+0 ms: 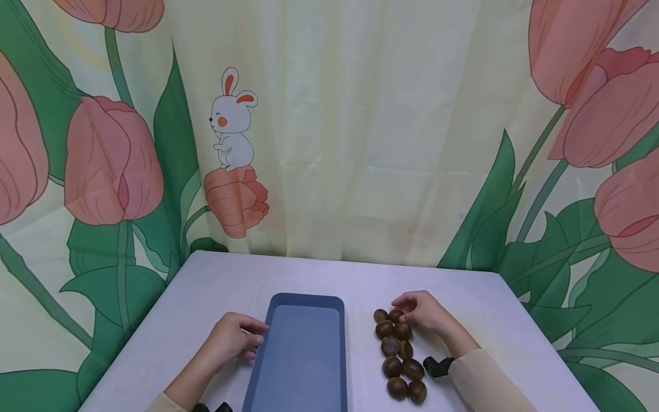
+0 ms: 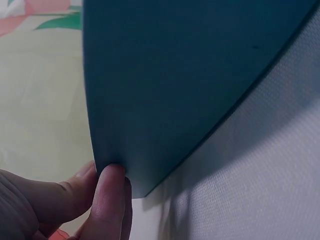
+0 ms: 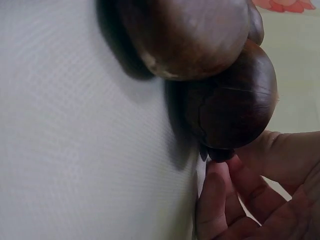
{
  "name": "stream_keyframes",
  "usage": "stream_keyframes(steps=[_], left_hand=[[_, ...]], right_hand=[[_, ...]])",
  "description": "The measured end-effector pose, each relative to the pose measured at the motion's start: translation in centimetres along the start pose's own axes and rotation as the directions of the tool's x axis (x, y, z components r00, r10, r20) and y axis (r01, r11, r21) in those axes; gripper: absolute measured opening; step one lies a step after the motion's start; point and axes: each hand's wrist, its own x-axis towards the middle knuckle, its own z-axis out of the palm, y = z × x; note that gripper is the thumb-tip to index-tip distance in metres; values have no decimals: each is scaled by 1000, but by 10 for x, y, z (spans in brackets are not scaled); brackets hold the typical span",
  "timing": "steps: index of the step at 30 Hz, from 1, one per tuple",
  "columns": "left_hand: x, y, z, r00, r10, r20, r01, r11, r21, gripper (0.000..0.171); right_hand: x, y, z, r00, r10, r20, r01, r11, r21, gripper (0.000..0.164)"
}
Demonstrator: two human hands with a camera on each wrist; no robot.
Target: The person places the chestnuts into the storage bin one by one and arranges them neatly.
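Observation:
A long blue-grey tray (image 1: 309, 355) lies on the table, left of several glossy brown chestnuts (image 1: 397, 388). My left hand (image 1: 234, 337) is at the tray's left side; in the left wrist view its thumb and fingers (image 2: 109, 195) pinch the rim of the tray wall (image 2: 165, 90). At the far end of the two-column chestnut group, my right hand (image 1: 424, 312) holds its thumb and fingertips around a chestnut (image 1: 395, 316). The right wrist view shows that chestnut (image 3: 220, 154) between them, mostly hidden behind a nearer, larger chestnut (image 3: 235, 100).
A white cloth covers the table (image 1: 360, 280). Behind it hangs a curtain (image 1: 360, 143) printed with tulips and a rabbit. Black wrist devices sit by the right sleeve (image 1: 437, 367) and at the bottom near the left forearm (image 1: 193, 380).

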Motion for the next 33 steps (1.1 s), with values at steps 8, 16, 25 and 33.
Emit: stream_keyframes(steps=[8,16,25,33], left_hand=[[-1,0,0,1000,0,-3,0,1000,-7,23],[0,-1,1,1000,3,0,-3,1000,-19,23],[0,0,1,1000,-1,2,1,1000,-18,24],[0,0,1,1000,-14,3,14,1000,-15,24]], right_hand=[[-2,0,0,999,10,-34,-10,1000,-8,30],[-3,1,0,998,32,-47,-30,999,38,28],[-6,-3,-6,997,21,-70,-17,998,57,28],[-7,-13,-8,998,-19,-56,24,996,87,25]])
